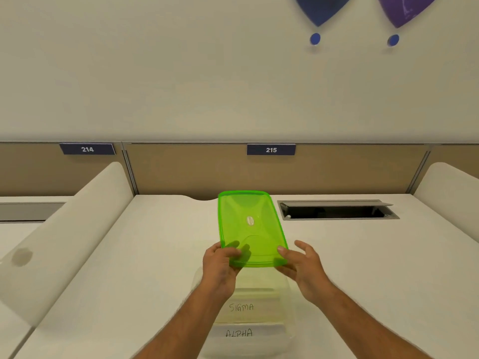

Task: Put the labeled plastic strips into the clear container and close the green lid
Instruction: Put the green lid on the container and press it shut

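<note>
A translucent green lid (pixel 248 224) is held in the air above the white desk, tilted with its far end toward the partition. My left hand (pixel 220 265) grips its near left corner and my right hand (pixel 300 268) pinches its near right corner. Below the hands sits the clear container (pixel 286 294), faint against the desk. Inside it lie pale plastic strips, one marked SIGMA (pixel 241 307) and one marked ALPHA (pixel 239 332) nearer to me. My forearms cover part of the container's left side.
A grey cable hatch (pixel 337 209) stands open in the desk at the back right. A tan partition (pixel 181 167) with number plates 214 and 215 closes off the back. White curved dividers (pixel 77 229) rise at the left and right.
</note>
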The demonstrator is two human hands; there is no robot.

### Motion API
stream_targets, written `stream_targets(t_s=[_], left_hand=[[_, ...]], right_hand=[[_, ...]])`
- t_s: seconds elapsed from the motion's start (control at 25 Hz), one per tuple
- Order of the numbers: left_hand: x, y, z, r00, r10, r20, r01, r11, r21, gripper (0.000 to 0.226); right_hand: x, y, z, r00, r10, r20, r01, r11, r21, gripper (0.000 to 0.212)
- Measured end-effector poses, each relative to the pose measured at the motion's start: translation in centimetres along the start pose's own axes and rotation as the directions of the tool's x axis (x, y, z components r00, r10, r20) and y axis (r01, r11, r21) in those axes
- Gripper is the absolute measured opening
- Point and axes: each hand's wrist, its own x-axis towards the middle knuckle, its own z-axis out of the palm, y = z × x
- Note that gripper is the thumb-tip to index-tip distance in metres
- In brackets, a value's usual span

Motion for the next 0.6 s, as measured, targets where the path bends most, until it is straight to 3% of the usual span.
stream_targets(t_s=[0.12,0.32,0.52,0.6], left_hand=[[-0.4,-0.8,0.2,1.000,-0.017,-0.002,0.017,1.000,-0.018,0.045],[-0.8,-1.4,-0.2,1.000,-0.005,0.027,0.003,0.997,0.073,0.060],[0.6,1.3,-3.0,0.997,0.065,-0.052,-0.060,0.994,0.088,0.025],[1.3,3.3,-4.7,0.992,0.062,-0.110,-0.050,0.992,0.112,0.029]], right_hand=[[-0.7,0.1,1.3,0.997,0.048,0.063,-0.053,0.995,0.083,0.059],[-0.7,-0.1,1.9,0.998,0.036,0.043,-0.040,0.994,0.100,0.046],[-0.3,-0.9,-0.2,0.996,0.079,0.042,-0.079,0.997,0.001,0.029],[-0.2,-1.2,-1.0,0.997,0.073,0.013,-0.072,0.996,-0.059,0.023]])
